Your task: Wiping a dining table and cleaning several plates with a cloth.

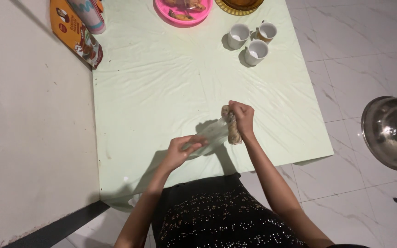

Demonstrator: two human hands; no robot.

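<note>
The right hand [242,117] is clenched around a brownish food roll [233,131], held upright just above the pale green tabletop [161,87]. The left hand [182,149] pinches the clear plastic wrap [210,138] stretched between them. Keeping the wrap taut and low while the roll stays steady should help it go cleanly

— What covers the table [161,92]?
— A pale green plastic sheet, smooth, faintly glossy, creased. The three cups [251,41] at its far edge look like glazed white ceramic.
— And right of it?
— A shiny metal bowl [391,131] on glossy marbled floor tiles [354,55]. The left hand [180,149] pinches thin clear plastic film [210,135].
</note>
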